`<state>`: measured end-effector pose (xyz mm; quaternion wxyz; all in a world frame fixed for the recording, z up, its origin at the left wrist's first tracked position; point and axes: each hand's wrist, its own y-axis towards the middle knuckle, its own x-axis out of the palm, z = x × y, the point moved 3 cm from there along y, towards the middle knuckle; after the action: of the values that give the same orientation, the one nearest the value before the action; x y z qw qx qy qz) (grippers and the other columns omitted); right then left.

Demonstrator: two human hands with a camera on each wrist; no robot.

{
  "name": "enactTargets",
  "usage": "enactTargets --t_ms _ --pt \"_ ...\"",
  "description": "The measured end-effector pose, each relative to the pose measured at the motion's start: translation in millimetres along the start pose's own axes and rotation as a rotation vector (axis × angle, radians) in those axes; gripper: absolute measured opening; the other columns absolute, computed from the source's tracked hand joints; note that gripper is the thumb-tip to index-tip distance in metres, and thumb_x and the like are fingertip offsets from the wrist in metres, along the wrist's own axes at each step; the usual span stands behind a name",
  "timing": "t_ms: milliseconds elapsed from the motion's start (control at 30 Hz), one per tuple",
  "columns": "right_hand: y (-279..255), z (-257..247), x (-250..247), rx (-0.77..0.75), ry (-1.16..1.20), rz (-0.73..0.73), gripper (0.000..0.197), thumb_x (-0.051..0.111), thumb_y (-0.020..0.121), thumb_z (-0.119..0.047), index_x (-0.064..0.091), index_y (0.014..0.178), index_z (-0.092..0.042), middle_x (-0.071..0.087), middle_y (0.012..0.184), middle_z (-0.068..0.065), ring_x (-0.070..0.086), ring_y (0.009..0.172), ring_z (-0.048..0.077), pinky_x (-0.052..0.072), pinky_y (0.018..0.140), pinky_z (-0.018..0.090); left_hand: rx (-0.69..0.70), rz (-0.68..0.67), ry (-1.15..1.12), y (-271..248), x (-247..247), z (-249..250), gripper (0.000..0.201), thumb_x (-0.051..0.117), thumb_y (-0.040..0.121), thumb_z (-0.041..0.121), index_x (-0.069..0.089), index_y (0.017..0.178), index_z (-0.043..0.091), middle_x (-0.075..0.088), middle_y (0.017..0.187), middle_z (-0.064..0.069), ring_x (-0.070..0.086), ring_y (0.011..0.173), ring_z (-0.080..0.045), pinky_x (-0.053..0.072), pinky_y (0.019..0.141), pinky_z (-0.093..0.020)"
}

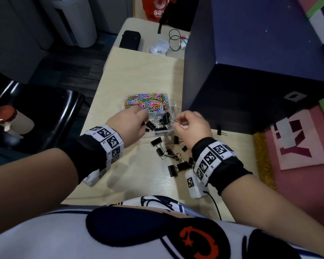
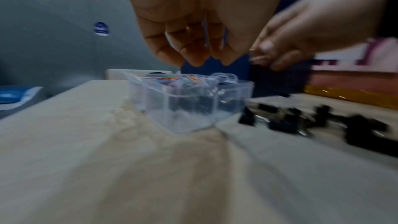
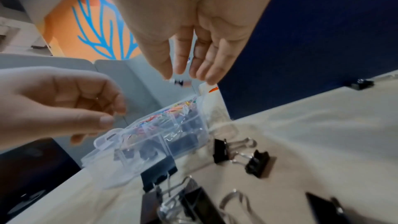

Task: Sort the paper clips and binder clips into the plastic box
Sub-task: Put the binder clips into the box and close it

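Observation:
A clear plastic box (image 1: 166,130) (image 2: 193,110) (image 3: 150,144) sits mid-table. Its far compartment holds coloured paper clips (image 1: 146,100); its near one holds black binder clips (image 1: 162,120). My left hand (image 1: 143,119) (image 2: 202,57) hovers over the box's left side, its fingers loosely curled, nothing seen in them. My right hand (image 1: 178,122) (image 3: 186,76) is just right of the box and pinches a small silver clip (image 1: 175,121) between thumb and fingers. Several loose binder clips (image 1: 168,155) (image 2: 323,122) (image 3: 256,159) lie on the table in front of the box, below my right wrist.
A big dark blue box (image 1: 251,71) stands right of the plastic box, with one binder clip (image 1: 220,132) at its foot. A black case (image 1: 129,40), cables (image 1: 176,40) and crumpled paper (image 1: 158,47) lie at the far end. A pink board (image 1: 297,144) is right, a black chair (image 1: 45,113) left.

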<state>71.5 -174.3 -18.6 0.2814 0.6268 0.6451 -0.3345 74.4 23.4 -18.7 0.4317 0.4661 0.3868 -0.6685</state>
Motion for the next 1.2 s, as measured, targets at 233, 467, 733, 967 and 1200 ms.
enactTargets --t_ms 233,467,733,967,1200 --pt "3 56 -7 0.439 -0.340 -0.099 0.048 0.053 0.090 -0.038 0.045 0.133 -0.017 0.035 0.140 0.009 0.038 0.126 0.031 0.041 0.097 0.042 0.209 -0.266 0.159 -10 52 44 0.047 0.046 0.090 0.013 0.038 0.136 0.022 0.034 0.142 -0.002 0.040 0.125 -0.023 0.050 0.090 -0.039" --pt "-7 81 -2 0.460 -0.414 -0.238 0.062 0.051 0.093 -0.040 0.031 0.143 -0.009 0.014 0.158 0.010 0.024 0.142 0.029 0.034 0.109 0.040 0.192 -0.362 0.271 -9 73 40 0.062 0.067 0.074 0.003 0.042 0.128 0.017 0.041 0.127 -0.005 0.042 0.113 -0.026 0.052 0.085 -0.040" --pt "-28 37 33 0.012 -0.406 -0.422 0.058 0.059 0.085 -0.043 0.034 0.137 -0.038 0.037 0.136 0.000 0.032 0.123 0.027 0.041 0.099 0.041 0.152 -0.372 0.244 -7 62 39 0.028 0.049 0.089 0.016 0.051 0.117 0.015 0.049 0.111 -0.007 0.053 0.100 -0.026 0.050 0.077 -0.036" --pt "-28 32 45 -0.050 -0.360 -0.429 0.029 0.054 0.092 -0.027 0.052 0.120 -0.020 0.037 0.120 0.006 0.039 0.114 0.027 0.043 0.098 0.039 0.139 -0.233 0.204 -10 33 36 0.038 0.047 0.088 0.041 0.050 0.120 0.020 0.051 0.112 -0.003 0.057 0.098 -0.024 0.049 0.073 -0.034" --pt "-28 34 39 0.032 -0.215 -0.388 0.016 0.061 0.088 -0.018 0.056 0.103 -0.019 0.036 0.108 0.000 0.056 0.085 0.020 0.050 0.082 0.028 -0.061 -0.051 0.020 0 7 -1 0.039 0.056 0.085 0.035 0.050 0.122 0.022 0.051 0.114 -0.003 0.053 0.104 -0.025 0.050 0.081 -0.037"
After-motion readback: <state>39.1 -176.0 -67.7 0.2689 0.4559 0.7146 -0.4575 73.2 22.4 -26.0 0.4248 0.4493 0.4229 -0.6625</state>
